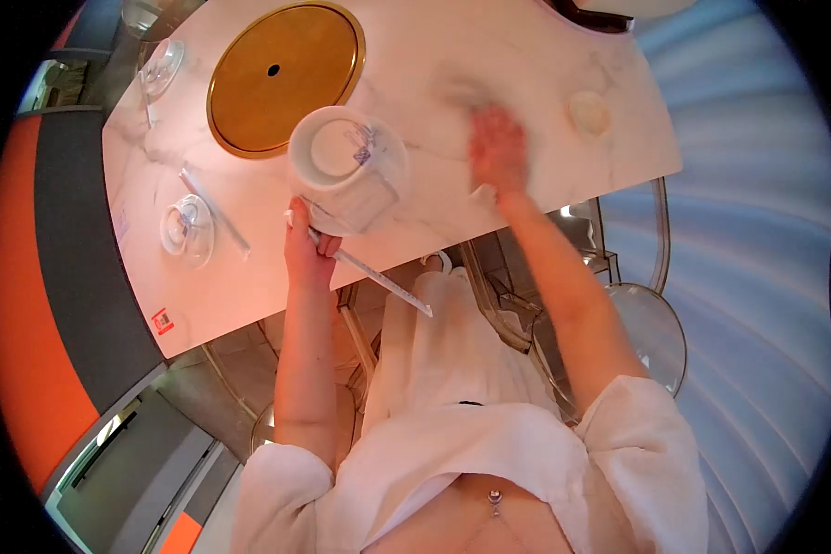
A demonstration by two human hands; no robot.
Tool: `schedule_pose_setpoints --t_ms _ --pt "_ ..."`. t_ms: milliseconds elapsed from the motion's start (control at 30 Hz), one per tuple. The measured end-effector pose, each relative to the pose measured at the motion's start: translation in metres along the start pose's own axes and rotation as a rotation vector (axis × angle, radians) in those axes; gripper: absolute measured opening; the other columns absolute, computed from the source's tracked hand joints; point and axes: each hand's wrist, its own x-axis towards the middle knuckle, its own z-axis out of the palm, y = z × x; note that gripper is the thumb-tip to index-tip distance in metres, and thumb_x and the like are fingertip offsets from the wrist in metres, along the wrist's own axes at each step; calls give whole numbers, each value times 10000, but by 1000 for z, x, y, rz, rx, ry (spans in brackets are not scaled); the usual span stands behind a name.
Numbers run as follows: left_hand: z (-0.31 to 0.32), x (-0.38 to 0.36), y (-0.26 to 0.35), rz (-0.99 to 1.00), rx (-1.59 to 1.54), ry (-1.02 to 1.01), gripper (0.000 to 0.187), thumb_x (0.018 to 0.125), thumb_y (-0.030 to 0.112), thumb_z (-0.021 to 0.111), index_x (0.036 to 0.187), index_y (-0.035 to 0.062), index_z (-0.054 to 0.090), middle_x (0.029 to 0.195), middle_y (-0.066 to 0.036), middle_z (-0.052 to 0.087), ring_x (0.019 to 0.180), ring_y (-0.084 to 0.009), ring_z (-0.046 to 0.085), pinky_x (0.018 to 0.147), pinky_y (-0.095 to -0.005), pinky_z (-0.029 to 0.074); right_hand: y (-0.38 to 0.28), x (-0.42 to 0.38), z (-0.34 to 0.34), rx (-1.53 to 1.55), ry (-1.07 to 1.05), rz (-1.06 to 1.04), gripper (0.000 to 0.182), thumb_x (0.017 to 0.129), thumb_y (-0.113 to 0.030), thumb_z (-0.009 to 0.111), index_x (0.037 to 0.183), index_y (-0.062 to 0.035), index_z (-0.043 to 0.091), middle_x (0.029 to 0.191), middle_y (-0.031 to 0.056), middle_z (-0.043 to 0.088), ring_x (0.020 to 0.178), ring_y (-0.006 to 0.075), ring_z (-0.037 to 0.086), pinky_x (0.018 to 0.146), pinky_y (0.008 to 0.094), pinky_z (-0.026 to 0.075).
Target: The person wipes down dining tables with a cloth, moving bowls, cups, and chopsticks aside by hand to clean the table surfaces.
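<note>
My left hand (312,251) grips the near side of a white bowl (316,152), which has clear plastic wrap with blue print and smaller white dishware inside it. Beneath the same hand a long thin stick in a pale wrapper (383,282) juts out toward my lap. Over the tabletop at the right, my right hand (499,148) is smeared by motion, so its fingers and anything in them cannot be made out. A dark blur shows just beyond it.
The white marbled table (563,55) carries a round gold plate (286,78) with a dark central hole. Wrapped dishware sets (186,229) (162,66) and a long wrapped stick (214,210) lie at the left. A pale round item (588,113) is at right. Clear chairs (651,323) stand below.
</note>
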Motion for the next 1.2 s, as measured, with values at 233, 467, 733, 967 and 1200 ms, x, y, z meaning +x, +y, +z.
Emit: schedule_pose_setpoints --t_ms 233,467,733,967,1200 --pt "7 10 9 -27 -3 -16 182 937 333 443 937 152 467 649 7 496 362 -69 308 339 -207 234 -136 -31 -13 132 -385 -74 418 749 -157 546 1137 -12 496 1127 178 513 1107 317 440 955 451 341" --pt "52 57 -18 -162 53 -186 177 934 309 457 915 133 457 626 4 483 360 -77 303 334 -221 221 -139 -45 -9 495 -178 -458 384 758 -196 588 1137 -145 552 1205 53 513 1138 294 448 994 419 327" --pt "73 93 -64 -227 78 -256 223 921 327 479 959 107 471 608 2 485 360 -82 321 329 -222 246 -83 -35 -23 311 -251 -341 424 800 -283 537 1185 -107 516 1207 77 501 1178 294 413 1024 465 269" --pt "73 92 -65 -271 162 -56 213 923 326 472 971 120 446 618 1 475 362 -90 327 329 -215 265 -106 -62 -16 351 -267 -421 430 813 -290 515 1196 -92 510 1289 124 437 1254 297 332 1077 451 198" --pt "60 90 -57 -210 146 -30 207 931 329 451 887 127 440 574 3 447 356 -100 336 326 -234 277 -109 -75 -43 665 -339 -128 367 828 -205 526 1167 -68 508 1071 118 567 1008 288 524 877 407 402"
